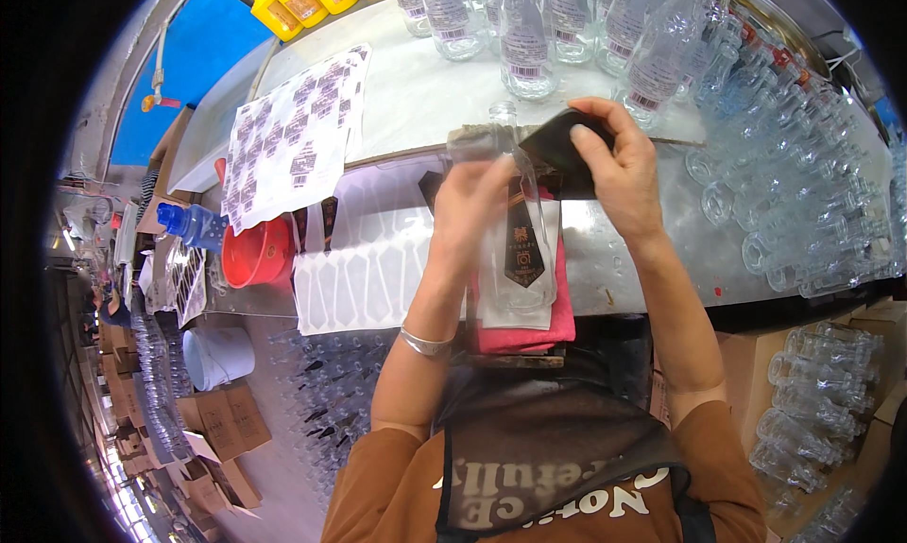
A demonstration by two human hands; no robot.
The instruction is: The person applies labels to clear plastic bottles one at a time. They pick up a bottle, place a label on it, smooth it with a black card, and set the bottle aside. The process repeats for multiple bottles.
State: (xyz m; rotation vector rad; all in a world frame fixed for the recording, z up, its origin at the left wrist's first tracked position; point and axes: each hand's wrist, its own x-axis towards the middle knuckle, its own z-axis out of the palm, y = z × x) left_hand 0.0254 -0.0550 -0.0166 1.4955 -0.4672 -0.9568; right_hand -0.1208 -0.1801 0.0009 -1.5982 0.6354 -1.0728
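A clear glass bottle (540, 264) lies in front of me, its neck pointing away, on white and pink cloths (563, 309). On its upper side is a black tie-shaped label (521, 245) with copper-coloured print. My left hand (470, 203) is over the bottle's left side, its fingers smeared by motion. Up and to the right of the bottle, my right hand (614, 160) pinches a flat black pad (562, 138) between thumb and fingers. Left of the bottle lies a whitish backing sheet (364, 278) with tie-shaped outlines; a few black labels are on it.
A sheet of small printed labels (300, 132) overhangs a red bucket (257, 255) and a blue-capped bottle (194, 224). Labelled glass bottles (527, 42) stand at the back. Many bottles lie stacked on the right (803, 184). Yellow containers (304, 2) are at the far left.
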